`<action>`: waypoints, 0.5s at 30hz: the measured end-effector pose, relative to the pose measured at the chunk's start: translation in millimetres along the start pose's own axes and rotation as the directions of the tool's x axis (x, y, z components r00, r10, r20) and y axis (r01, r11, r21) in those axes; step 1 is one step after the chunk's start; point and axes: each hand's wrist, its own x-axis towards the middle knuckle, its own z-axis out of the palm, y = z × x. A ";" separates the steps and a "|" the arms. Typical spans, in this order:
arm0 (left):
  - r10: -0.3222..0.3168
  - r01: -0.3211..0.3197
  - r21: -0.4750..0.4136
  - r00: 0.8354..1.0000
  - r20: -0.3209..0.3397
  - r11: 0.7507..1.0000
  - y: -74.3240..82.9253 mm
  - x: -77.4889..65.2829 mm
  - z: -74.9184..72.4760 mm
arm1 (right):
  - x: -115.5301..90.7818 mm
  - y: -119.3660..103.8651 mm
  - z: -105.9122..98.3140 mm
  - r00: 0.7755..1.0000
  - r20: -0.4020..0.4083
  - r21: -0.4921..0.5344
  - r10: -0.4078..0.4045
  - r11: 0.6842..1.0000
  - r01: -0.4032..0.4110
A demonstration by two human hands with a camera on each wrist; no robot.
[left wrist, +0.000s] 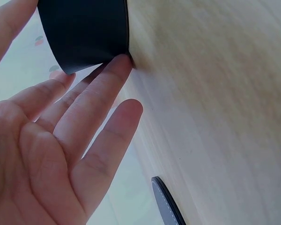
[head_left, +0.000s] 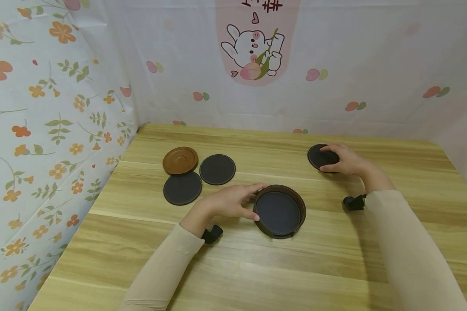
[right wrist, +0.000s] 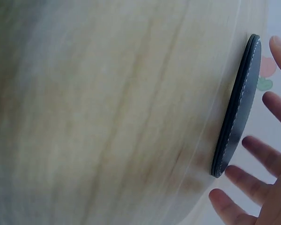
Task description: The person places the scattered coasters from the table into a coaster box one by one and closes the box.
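Observation:
A round, dark coaster holder (head_left: 302,216) with a raised wall and a front notch stands at mid-table, a black coaster (head_left: 278,212) lying inside. My left hand (head_left: 231,202) is at its left side, with fairly straight fingers touching the dark wall (left wrist: 86,33) in the left wrist view. At the back right, my right hand (head_left: 344,160) hovers over black stitched coasters (head_left: 317,156), its fingers spread. The right wrist view shows these coasters (right wrist: 239,108) edge-on, layered, with the fingertips close beside them.
On the left lie a brown wooden saucer (head_left: 180,160) and two black coasters, one beside it (head_left: 218,169) and one in front (head_left: 183,188). The saucer's edge overlaps the front coaster. A patterned cloth (head_left: 171,86) hangs behind the wooden table (head_left: 257,276).

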 end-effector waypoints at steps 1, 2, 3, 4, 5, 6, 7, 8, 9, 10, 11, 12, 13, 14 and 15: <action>0.002 -0.002 0.000 1.000 0.000 1.000 0.0 0.3 0.0 | -0.1 -0.2 -0.2 1.000 0.006 -0.002 0.010 1.000 -0.010; 0.004 -0.004 -0.001 1.000 0.001 1.000 0.5 0.2 0.0 | 0.0 -0.2 -0.4 1.000 0.012 -0.003 0.020 1.000 -0.020; 0.005 -0.005 -0.002 1.000 0.001 1.000 0.6 0.0 0.0 | -0.2 -0.4 -0.6 0.999 0.018 -0.006 0.027 1.000 -0.027; 0.007 -0.007 -0.001 1.000 0.001 1.000 0.7 -0.2 0.0 | -0.5 -0.6 -0.8 0.999 0.025 -0.007 0.035 0.999 -0.035; 0.007 -0.007 0.001 1.000 0.001 1.000 0.9 -0.4 0.0 | -0.6 -1.0 -1.0 0.999 0.032 -0.010 0.041 0.999 -0.041; 0.008 -0.008 0.004 1.000 0.000 1.000 1.0 -0.5 0.0 | -0.6 -1.1 -1.0 0.998 0.037 -0.011 0.043 0.999 -0.043; 0.010 -0.010 0.009 1.000 0.000 1.000 0.9 -0.6 0.1 | -0.5 -1.2 -1.0 0.998 0.041 -0.014 0.044 0.999 -0.043; 0.010 -0.010 0.013 1.000 0.000 1.000 0.8 -0.6 0.0 | -0.1 -1.0 -0.9 0.998 0.043 -0.016 0.041 0.999 -0.041; 0.010 -0.010 0.017 1.000 -0.001 1.000 0.8 -0.7 0.0 | 0.3 -1.1 -0.7 0.998 0.043 -0.018 0.039 0.999 -0.038; 0.010 -0.010 0.020 1.000 -0.002 1.000 1.0 -0.8 -0.2 | 0.6 -1.1 -0.5 0.998 0.045 -0.018 0.041 0.999 -0.041; 0.010 -0.010 0.020 1.000 -0.002 1.000 1.2 -0.8 -0.2 | 1.0 -1.2 -0.2 0.998 0.045 -0.018 0.042 0.999 -0.041; 0.011 -0.011 0.020 1.000 -0.004 1.000 0.9 -0.6 -0.1 | 1.3 -1.1 0.1 0.998 0.047 -0.017 0.045 0.999 -0.044; 0.012 -0.012 0.019 1.000 -0.004 1.000 0.6 -0.5 0.1 | 1.5 -1.0 0.5 0.998 0.047 -0.016 0.049 0.999 -0.048; 0.012 -0.012 0.019 1.000 -0.004 1.000 0.3 -0.3 0.3 | 1.8 -0.6 1.0 0.997 0.047 -0.014 0.055 0.998 -0.054; 0.012 -0.012 0.017 1.000 -0.003 1.000 0.2 -0.1 0.4 | 1.8 -0.5 1.6 0.997 0.048 -0.011 0.063 0.998 -0.063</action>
